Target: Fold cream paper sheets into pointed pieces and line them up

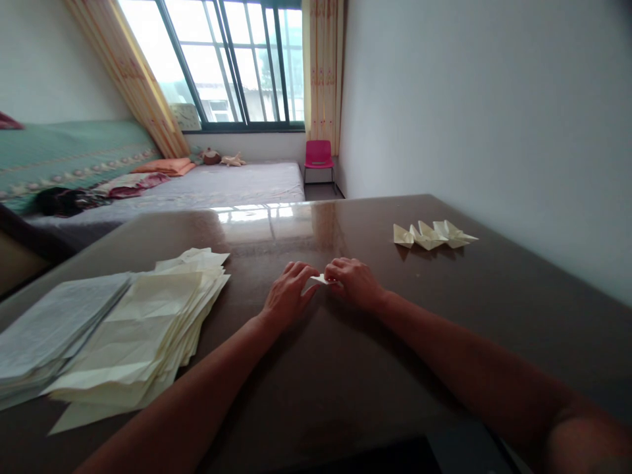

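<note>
Cream paper (320, 279), small and half hidden, is above or on the desk (306, 368), pinched in the right hand (354, 280) while the left hand (290, 293) curls at its other end (whether it grips, I cannot tell). The step looks like pressing a crease, and the next move would call for a light touch, though the fold is too covered to make out. Farther out, folded pieces (432, 236) stand to the right, and creased sheets (143, 322) lie left beside grey sheets (54, 322), cut off by the view's edge.
</note>
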`<state>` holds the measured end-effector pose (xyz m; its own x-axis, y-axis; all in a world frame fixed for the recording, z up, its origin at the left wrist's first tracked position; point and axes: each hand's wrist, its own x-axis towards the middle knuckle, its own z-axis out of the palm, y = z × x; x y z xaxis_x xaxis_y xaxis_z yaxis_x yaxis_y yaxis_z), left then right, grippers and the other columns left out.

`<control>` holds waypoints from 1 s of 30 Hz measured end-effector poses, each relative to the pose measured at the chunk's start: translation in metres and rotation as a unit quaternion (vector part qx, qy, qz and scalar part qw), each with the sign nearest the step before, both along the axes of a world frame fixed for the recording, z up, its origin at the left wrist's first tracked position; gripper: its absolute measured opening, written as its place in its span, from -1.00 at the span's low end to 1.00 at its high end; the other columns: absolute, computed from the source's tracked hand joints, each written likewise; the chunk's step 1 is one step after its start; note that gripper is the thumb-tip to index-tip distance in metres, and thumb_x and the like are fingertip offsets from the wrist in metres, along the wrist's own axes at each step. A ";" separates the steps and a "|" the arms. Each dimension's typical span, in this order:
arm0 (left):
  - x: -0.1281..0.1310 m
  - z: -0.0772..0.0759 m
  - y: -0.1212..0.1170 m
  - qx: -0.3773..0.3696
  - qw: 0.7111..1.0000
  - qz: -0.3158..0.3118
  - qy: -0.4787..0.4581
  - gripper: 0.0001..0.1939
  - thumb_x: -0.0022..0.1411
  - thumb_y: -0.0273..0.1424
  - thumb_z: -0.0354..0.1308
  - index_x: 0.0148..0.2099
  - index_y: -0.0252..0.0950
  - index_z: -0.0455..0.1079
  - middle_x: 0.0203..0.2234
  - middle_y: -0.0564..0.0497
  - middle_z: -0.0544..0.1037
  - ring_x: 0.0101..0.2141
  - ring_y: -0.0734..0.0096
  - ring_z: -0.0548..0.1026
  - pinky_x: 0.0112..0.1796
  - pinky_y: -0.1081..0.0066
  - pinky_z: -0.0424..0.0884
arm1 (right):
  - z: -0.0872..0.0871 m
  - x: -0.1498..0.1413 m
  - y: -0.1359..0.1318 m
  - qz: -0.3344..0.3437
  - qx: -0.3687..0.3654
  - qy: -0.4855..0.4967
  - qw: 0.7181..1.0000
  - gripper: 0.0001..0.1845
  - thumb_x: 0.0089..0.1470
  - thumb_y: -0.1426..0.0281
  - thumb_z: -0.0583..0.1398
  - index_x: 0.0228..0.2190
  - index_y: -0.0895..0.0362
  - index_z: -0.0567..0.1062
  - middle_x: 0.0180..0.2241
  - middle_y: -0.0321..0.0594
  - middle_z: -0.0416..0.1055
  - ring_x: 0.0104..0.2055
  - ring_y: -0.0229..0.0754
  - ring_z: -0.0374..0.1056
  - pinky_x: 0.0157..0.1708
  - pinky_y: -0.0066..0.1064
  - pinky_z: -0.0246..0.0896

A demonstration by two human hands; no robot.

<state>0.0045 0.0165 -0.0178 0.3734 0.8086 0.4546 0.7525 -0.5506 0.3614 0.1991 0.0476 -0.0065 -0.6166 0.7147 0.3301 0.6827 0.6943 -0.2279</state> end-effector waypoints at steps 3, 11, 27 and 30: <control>-0.001 0.001 -0.003 -0.012 0.996 -0.037 0.081 -0.82 0.30 -0.33 -0.04 -0.24 -0.22 0.38 -0.28 -0.02 0.46 -0.19 0.33 0.37 -0.16 0.37 0.33 | 0.007 0.002 -0.003 0.037 0.021 -0.093 0.995 -0.87 0.08 0.43 0.13 -0.29 0.11 0.46 -0.26 -0.13 0.42 -0.17 -0.14 0.27 -0.20 -0.37 0.03; -0.001 0.006 -0.003 -0.053 0.989 -0.055 0.125 -0.84 0.26 -0.36 -0.01 -0.26 -0.20 0.40 -0.32 0.01 0.48 -0.27 0.38 0.40 -0.26 0.44 0.30 | 0.015 0.018 0.004 0.093 -0.064 -0.077 0.991 -0.85 0.08 0.37 0.18 -0.30 0.03 0.55 -0.27 -0.22 0.47 -0.23 -0.19 0.34 -0.24 -0.41 0.05; 0.000 -0.002 0.016 -0.155 0.988 0.015 -0.019 -0.78 0.22 -0.24 0.00 -0.28 -0.23 0.40 -0.49 0.10 0.50 -0.45 0.46 0.41 -0.39 0.48 0.25 | 0.000 0.018 0.021 0.051 -0.227 0.065 0.970 -0.79 0.11 0.37 0.11 -0.30 0.15 0.54 -0.39 -0.27 0.49 -0.38 -0.29 0.33 -0.35 -0.51 0.13; 0.002 -0.003 0.019 -0.148 0.989 0.032 -0.002 -0.78 0.22 -0.24 -0.01 -0.28 -0.23 0.39 -0.51 0.09 0.49 -0.48 0.46 0.40 -0.43 0.48 0.22 | -0.002 0.013 0.021 0.002 -0.214 0.048 0.976 -0.82 0.10 0.37 0.12 -0.29 0.14 0.50 -0.37 -0.25 0.48 -0.37 -0.28 0.33 -0.36 -0.50 0.11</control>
<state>0.0063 0.0351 -0.0212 0.3164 0.9280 0.1968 0.7803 -0.3726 0.5023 0.2117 0.0685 -0.0084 -0.6006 0.7974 0.0590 0.6415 0.5247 -0.5596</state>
